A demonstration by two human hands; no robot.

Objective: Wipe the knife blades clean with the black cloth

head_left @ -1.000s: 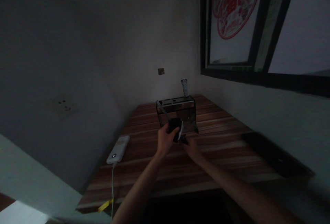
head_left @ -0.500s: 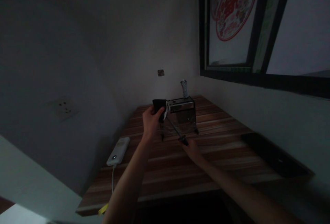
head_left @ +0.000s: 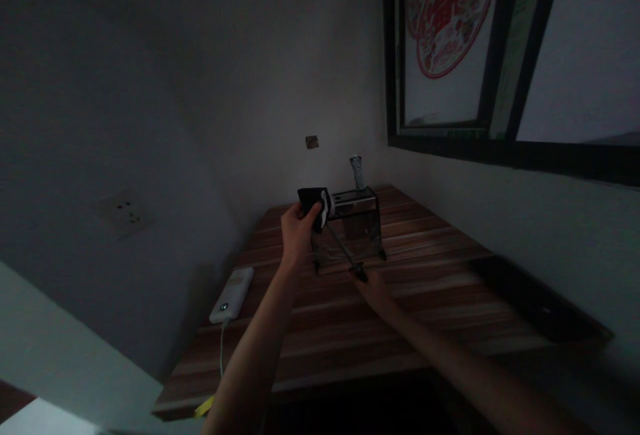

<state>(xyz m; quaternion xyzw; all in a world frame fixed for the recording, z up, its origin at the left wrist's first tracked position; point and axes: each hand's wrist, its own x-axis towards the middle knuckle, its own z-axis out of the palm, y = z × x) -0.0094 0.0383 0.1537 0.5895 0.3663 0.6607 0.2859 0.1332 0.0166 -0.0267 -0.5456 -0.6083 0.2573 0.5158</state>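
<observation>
My left hand (head_left: pixel 297 229) grips a black piece with a white edge (head_left: pixel 312 201), thumb in front. It is raised at the left end of a shiny metal box-like device (head_left: pixel 350 233) with dark feet. In my right hand (head_left: pixel 374 289) is the dark handle of a thin-shafted tool that looks like a screwdriver (head_left: pixel 343 247). Its shaft slants up and left across the front of the device, and the tip meets or passes behind the black piece; which one I cannot tell. A silver, foil-like upright piece (head_left: pixel 357 172) rises behind the top right of the device.
On the wood-grain table (head_left: pixel 310 328), a white power bank (head_left: pixel 232 295) with a cable lies to the left. A dark flat object (head_left: pixel 537 298) is at the right edge. Walls close in on both sides, with a socket (head_left: pixel 125 213) and a dark window frame (head_left: pixel 450 138).
My left hand and the black piece have shifted slightly up and right, and the piece has tilted. My right hand and the tool have moved very slightly right.
</observation>
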